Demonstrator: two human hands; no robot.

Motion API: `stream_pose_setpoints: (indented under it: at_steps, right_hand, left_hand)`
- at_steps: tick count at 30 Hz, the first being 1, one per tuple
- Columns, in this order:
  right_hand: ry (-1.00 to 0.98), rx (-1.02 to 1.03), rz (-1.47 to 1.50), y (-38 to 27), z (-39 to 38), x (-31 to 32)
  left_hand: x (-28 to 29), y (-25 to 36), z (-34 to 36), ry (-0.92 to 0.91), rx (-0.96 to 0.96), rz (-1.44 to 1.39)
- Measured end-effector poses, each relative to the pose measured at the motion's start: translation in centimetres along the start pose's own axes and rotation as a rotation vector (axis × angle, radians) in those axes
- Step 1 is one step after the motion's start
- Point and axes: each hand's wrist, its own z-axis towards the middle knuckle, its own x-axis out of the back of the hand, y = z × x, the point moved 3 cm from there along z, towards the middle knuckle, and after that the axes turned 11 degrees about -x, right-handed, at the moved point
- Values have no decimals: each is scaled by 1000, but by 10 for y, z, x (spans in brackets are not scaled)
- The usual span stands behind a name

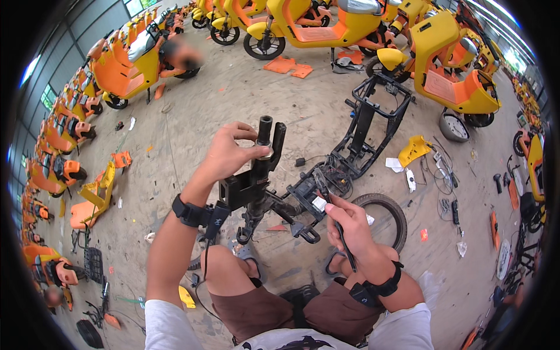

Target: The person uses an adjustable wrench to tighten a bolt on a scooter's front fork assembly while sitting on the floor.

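Note:
A stripped black scooter frame [303, 192] stands between my knees, its steering stem [265, 131] pointing up. At the base of that stem's bare tube, my left hand [227, 150] is closed, thumb and fingers pinching a shiny metal ring nut [265, 153]. Lower and to the right, my right hand [353, 224] is wrapped around a slim, dark-handled tool [346, 248], whose exact kind I cannot make out. The tool slants past a small white label [319, 203] and loose wiring on the frame. Both wrists wear black straps.
A loose tyre [402, 224] lies right of the frame. Yellow and orange scooters [315, 29] stand along the back and left. Body panels [96, 195], cables [440, 175] and a wheel hub [455, 126] are scattered on the concrete floor [192, 128].

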Motion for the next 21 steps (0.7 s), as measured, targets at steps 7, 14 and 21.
stream_pose_setpoints:
  at_steps: [7,14,21]
  right_hand:
    - [-50,18,-21,-4,-9,-2]
    - [-50,22,-41,-4,-12,2]
    - [-78,35,-27,-2,-9,1]
  left_hand:
    - [11,-17,10,-266,-70,-287]
    - [10,-5,9,-106,-9,31]
    - [17,4,18,-231,-11,-63]
